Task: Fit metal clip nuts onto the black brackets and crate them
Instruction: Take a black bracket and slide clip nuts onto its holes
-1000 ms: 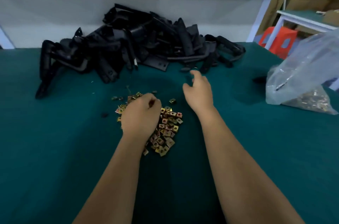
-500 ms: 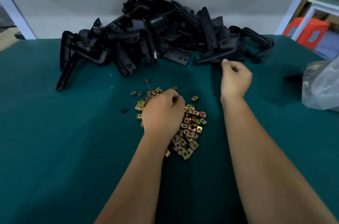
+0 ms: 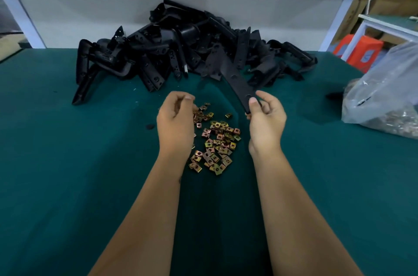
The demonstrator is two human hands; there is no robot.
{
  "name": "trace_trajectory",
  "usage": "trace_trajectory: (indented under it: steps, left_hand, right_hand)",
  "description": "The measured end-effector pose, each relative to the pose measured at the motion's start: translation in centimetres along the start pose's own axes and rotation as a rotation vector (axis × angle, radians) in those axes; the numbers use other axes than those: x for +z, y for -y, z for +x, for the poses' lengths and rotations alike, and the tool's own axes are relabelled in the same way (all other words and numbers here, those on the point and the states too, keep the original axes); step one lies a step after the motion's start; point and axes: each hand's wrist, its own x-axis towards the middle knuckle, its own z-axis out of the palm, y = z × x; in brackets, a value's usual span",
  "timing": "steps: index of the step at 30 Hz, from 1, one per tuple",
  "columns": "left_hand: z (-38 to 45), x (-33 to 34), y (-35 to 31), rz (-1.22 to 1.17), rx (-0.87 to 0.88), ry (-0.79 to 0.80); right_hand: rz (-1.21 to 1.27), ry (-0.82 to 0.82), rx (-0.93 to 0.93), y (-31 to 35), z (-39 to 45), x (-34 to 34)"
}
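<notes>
Brass-coloured clip nuts point(image 3: 214, 140) are lying heaped between the wrists. The left hand point(image 3: 175, 115) is curling above them, perhaps pinching one nut; I cannot tell. The right hand point(image 3: 265, 117) is pinching a flat black bracket point(image 3: 237, 81) with punched holes. Beyond, the bracket pile point(image 3: 181, 49) is sprawling across the green surface point(image 3: 67, 174), a plastic bag point(image 3: 384, 94) sitting right, by a white frame.

No text, label, brand or number can be read anywhere in the view. A pale mark is seen on the orange stool point(image 3: 362, 54) at the right edge, but it is too blurred to be made out as a letter or sign.
</notes>
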Motion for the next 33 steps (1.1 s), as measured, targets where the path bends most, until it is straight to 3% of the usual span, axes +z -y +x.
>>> trace_trajectory:
  steps: [4, 12, 16, 20, 25, 27, 30, 33]
  left_hand:
    - [0.9, -1.0, -0.4, -0.309, -0.172, -0.048]
    - [1.9, -1.8, -0.4, -0.467, -0.221, 0.124]
    - [2.1, -2.5, -0.6, -0.704, -0.337, 0.216]
    - [2.0, -2.8, -0.6, -0.638, -0.471, 0.441]
    - [1.1, -2.6, -1.2, -0.601, -0.561, 0.620]
    - [1.3, -2.5, -1.1, -0.650, -0.511, 0.549]
    - [1.8, -2.5, -0.9, -0.759, -0.455, 0.364]
    - [2.3, -2.6, -0.4, -0.753, -0.418, 0.181]
  right_hand:
    - [-0.047, 0.042, -0.054, 0.4, -0.4, 0.0]
    - [-0.104, 0.167, -0.052, 0.7, 0.1, 0.2]
    - [0.085, 0.148, 0.042, 0.9, 0.4, 0.1]
    - [0.326, 0.145, 0.138, 1.4, 0.6, -0.4]
    - [0.331, 0.267, 0.139, 1.7, 0.6, -0.4]
    - [0.205, 0.290, 0.114, 1.4, 0.6, -0.3]
    - [-0.318, 0.300, -0.028, 0.7, 0.1, 0.0]
    - [-0.663, 0.341, -0.207, 0.1, -0.5, 0.5]
